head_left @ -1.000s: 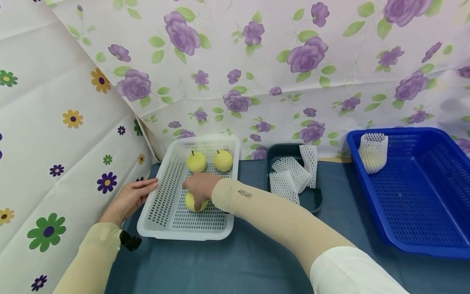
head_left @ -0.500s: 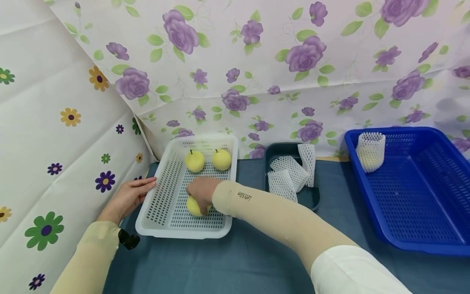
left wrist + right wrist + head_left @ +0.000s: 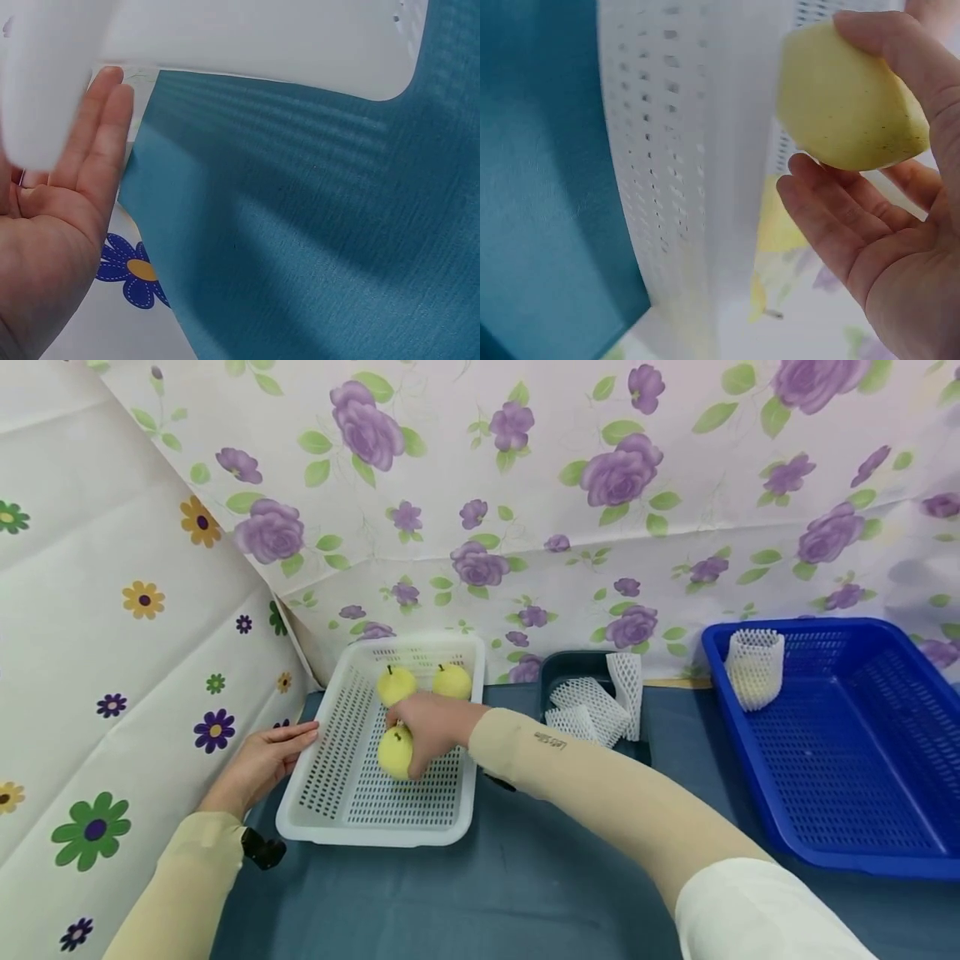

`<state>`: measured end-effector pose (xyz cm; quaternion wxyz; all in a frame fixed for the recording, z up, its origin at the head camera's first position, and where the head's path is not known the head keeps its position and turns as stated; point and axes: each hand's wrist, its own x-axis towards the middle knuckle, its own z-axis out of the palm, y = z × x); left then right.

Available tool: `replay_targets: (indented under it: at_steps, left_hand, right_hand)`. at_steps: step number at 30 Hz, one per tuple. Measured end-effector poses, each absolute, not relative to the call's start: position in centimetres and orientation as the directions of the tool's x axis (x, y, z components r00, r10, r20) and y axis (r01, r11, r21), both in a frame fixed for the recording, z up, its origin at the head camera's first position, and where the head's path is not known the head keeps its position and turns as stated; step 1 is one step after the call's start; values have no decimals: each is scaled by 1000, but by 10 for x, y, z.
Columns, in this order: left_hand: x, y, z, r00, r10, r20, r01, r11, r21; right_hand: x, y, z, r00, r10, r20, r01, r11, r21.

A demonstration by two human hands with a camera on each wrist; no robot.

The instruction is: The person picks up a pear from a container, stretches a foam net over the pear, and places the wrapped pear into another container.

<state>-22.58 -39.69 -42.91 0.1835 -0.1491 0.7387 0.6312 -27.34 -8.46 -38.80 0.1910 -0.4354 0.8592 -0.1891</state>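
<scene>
A white perforated basket (image 3: pixel 300 814) stands on the left side of the table. My right hand (image 3: pixel 438 722) grips a yellow pear (image 3: pixel 394 753) over it. The right wrist view shows the thumb on one side of this pear (image 3: pixel 851 97), with the fingers (image 3: pixel 832 202) at the opposite side. Two more pears, a left one (image 3: pixel 394 683) and a right one (image 3: pixel 452 681), sit at the basket's back end. My left hand (image 3: pixel 258 768) touches the basket's left rim, fingers fairly straight. The rim hides part of that hand in the left wrist view.
A dark green tray (image 3: pixel 553 670) with several white foam net sleeves (image 3: pixel 592 706) stands right of the basket. Farther right is a large blue basket (image 3: pixel 787 827), with a foam-sleeved item (image 3: pixel 755 668) in its back left corner. Flowered sheets (image 3: pixel 420 485) hang behind and at left.
My right hand has taken hold of the front pear and raised it a little, its stem now turned into view. The left hand stays at the basket's rim.
</scene>
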Motion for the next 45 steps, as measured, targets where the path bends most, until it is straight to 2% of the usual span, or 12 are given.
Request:
replay_targets:
  at_steps: [7,13,21,33,39,42,45]
  left_hand:
    - [-221,-395,-431,-883,0,-469,-462,160,872]
    - [-214,-398,-434,-883,-27,-468,-465,171,869]
    - [-209,-399,-433,-887,-10,-462,-455,187,870]
    - [-215,-400,-421,-893,-6,-449,-440,215,872]
    - [-218,-388,-414,-894,-31,-447,-423,387,819]
    - [-221,-376,-403,-894,-95,-437,-419,523,743]
    - [-225,-356,-389,-914,-193,-357,-397,612,684]
  right_hand:
    - [-280,-38,-371,-648,-761,0,-547,465,-696]
    - [-281,9,-361,-731,-681,29,-417,413,-809]
    - [-266,77,-357,-842,-537,42,-326,446,-833]
    - [-247,155,-368,-945,-326,-10,-166,508,-845]
    - [-237,180,-377,-958,-288,10,-168,529,-832]
    - [-229,189,-379,-959,-282,21,-174,533,-828]
    - [-220,196,-380,-957,-288,23,-185,547,-816]
